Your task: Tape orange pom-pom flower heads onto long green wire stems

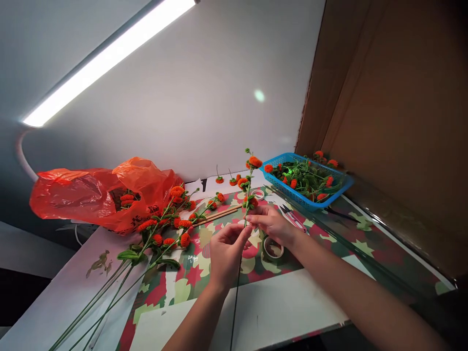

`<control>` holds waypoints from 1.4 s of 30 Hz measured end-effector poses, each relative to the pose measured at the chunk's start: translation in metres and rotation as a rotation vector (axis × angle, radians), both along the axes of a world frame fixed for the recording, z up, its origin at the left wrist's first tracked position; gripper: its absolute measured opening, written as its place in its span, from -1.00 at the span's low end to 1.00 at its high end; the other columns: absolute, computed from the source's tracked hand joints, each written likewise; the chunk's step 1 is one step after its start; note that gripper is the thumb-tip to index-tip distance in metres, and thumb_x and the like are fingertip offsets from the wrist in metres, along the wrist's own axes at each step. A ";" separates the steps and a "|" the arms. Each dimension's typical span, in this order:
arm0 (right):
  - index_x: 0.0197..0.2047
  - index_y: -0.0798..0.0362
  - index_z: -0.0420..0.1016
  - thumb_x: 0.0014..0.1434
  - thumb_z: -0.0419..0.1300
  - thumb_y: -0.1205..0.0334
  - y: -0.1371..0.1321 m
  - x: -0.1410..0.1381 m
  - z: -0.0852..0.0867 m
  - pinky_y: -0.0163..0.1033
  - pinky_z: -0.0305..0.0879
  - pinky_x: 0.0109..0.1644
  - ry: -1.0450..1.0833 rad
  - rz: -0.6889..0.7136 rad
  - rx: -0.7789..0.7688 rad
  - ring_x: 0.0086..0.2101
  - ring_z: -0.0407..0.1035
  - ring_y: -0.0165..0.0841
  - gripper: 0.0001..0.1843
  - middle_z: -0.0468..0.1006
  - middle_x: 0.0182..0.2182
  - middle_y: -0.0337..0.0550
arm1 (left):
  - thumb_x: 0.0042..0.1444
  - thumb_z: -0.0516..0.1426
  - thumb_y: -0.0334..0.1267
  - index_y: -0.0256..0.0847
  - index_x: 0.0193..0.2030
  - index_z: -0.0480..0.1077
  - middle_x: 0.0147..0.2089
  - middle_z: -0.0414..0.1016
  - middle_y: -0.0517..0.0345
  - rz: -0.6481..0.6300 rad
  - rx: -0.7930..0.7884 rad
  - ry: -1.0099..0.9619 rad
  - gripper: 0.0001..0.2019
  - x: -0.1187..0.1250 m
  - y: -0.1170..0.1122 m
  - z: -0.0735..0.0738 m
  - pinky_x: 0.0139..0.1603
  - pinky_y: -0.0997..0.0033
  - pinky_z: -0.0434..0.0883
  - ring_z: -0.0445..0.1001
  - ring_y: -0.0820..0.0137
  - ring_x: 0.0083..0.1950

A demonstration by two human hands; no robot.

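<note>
Upright before me stands a stem of fuzzy orange chenille flowers (pixel 255 162), its dark stalk running down past the table edge. My left hand (pixel 228 248) is closed, pinching that stalk between thumb and forefinger. Just above, my right hand (pixel 268 223) is closed on the stalk under the lowest bloom; whether tape lies in its fingers is too small to tell. Below the right hand a roll of tape (pixel 273 247) rests on the table. Behind it lie scissors (pixel 293 218) with pink handles. Finished-looking orange flower stems (pixel 157 239) lie to the left.
At the back right sits a blue basket (pixel 310 204) of green stems and orange blooms. An orange plastic bag (pixel 87 187) stands at the left beneath a bright lamp (pixel 109 63). Wooden sticks (pixel 219 215) and loose flower heads (pixel 219 180) lie behind my hands. A cardboard wall (pixel 395 97) rises on the right.
</note>
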State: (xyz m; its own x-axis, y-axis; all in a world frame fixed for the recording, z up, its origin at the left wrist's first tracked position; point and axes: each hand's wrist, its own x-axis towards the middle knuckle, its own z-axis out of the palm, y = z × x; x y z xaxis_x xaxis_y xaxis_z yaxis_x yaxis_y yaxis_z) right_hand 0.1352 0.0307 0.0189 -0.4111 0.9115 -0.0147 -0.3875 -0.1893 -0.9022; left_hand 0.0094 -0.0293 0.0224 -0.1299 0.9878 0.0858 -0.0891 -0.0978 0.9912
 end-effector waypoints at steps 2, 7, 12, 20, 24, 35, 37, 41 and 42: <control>-0.51 0.12 0.53 -0.22 0.38 0.22 0.001 0.001 0.001 -0.32 0.09 -0.37 -0.021 -0.025 0.011 -0.51 0.21 -0.50 -0.81 0.45 -0.56 -0.25 | -0.08 0.24 -0.18 -0.23 -0.44 0.49 -0.57 0.45 0.18 0.079 0.079 0.170 -0.85 -0.001 -0.003 0.002 -0.52 0.52 0.31 0.39 0.47 -0.57; -0.52 0.12 0.54 -0.23 0.39 0.19 -0.001 0.001 0.001 -0.30 0.12 -0.35 -0.018 -0.055 0.004 -0.50 0.23 -0.48 -0.80 0.46 -0.57 -0.25 | -0.03 0.20 -0.18 -0.22 -0.46 0.47 -0.61 0.41 0.20 0.069 0.119 0.149 -0.85 0.001 -0.003 0.005 -0.57 0.52 0.28 0.39 0.47 -0.60; -0.49 0.06 0.55 -0.27 0.42 0.17 -0.003 -0.007 -0.004 -0.27 0.15 -0.25 0.161 0.014 -0.046 -0.45 0.29 -0.46 -0.77 0.49 -0.54 -0.26 | -0.15 0.28 -0.16 -0.29 -0.48 0.37 -0.66 0.25 0.32 -0.201 -0.214 -0.468 -0.76 0.001 0.006 0.005 -0.74 0.69 0.11 0.17 0.67 -0.71; -0.48 0.10 0.54 -0.24 0.42 0.18 -0.001 -0.002 -0.008 -0.29 0.13 -0.31 0.138 0.111 -0.163 -0.46 0.30 -0.47 -0.77 0.49 -0.53 -0.23 | -0.12 0.26 -0.16 -0.30 -0.46 0.35 -0.67 0.18 0.37 -0.356 -0.373 -0.601 -0.75 0.000 0.010 -0.001 -0.78 0.74 0.05 0.08 0.71 -0.75; -0.57 0.11 0.51 -0.27 0.41 0.15 -0.001 0.000 -0.004 -0.30 0.09 -0.35 -0.015 -0.037 -0.075 -0.50 0.25 -0.48 -0.76 0.46 -0.58 -0.25 | -0.11 0.26 -0.14 -0.28 -0.46 0.44 -0.57 0.43 0.19 -0.113 -0.074 -0.038 -0.78 -0.001 0.007 0.001 -0.64 0.59 0.25 0.36 0.54 -0.65; -0.49 0.07 0.55 -0.19 0.39 0.15 -0.004 -0.003 -0.005 -0.29 0.15 -0.22 0.111 0.115 0.011 -0.42 0.32 -0.47 -0.80 0.50 -0.54 -0.27 | -0.13 0.26 -0.20 -0.31 -0.54 0.34 -0.73 0.12 0.40 -0.359 -0.338 -0.667 -0.77 -0.001 0.009 0.007 -0.83 0.79 -0.06 -0.05 0.77 -0.80; -0.47 0.07 0.55 -0.22 0.41 0.14 -0.004 -0.004 -0.009 -0.30 0.16 -0.27 0.161 0.182 -0.098 -0.44 0.33 -0.47 -0.76 0.50 -0.55 -0.27 | -0.12 0.26 -0.22 -0.32 -0.53 0.32 -0.72 0.07 0.44 -0.419 -0.374 -0.755 -0.77 -0.001 0.009 0.003 -0.83 0.81 -0.09 -0.10 0.79 -0.80; -0.51 0.09 0.53 -0.33 0.46 0.18 -0.004 -0.002 -0.009 -0.32 0.17 -0.33 0.188 0.141 -0.200 -0.50 0.30 -0.49 -0.73 0.47 -0.59 -0.28 | -0.09 0.24 -0.06 -0.29 -0.49 0.35 -0.71 0.17 0.38 -0.379 -0.317 -0.529 -0.70 0.002 0.008 -0.005 -0.81 0.73 0.05 0.06 0.71 -0.79; -0.53 0.10 0.52 -0.34 0.46 0.20 -0.004 -0.002 -0.008 -0.33 0.17 -0.33 0.176 0.091 -0.194 -0.51 0.29 -0.50 -0.73 0.47 -0.60 -0.29 | -0.08 0.23 -0.04 -0.29 -0.45 0.38 -0.68 0.24 0.33 -0.312 -0.253 -0.400 -0.70 0.003 0.007 -0.006 -0.78 0.69 0.13 0.16 0.66 -0.76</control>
State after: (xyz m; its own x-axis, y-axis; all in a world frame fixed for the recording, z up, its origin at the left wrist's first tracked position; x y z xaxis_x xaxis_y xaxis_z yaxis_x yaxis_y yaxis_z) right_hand 0.1335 0.0271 0.0110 -0.5031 0.8577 -0.1060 -0.5085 -0.3930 -0.7661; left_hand 0.0127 -0.0220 0.0165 0.1982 0.9679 -0.1546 -0.4490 0.2298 0.8635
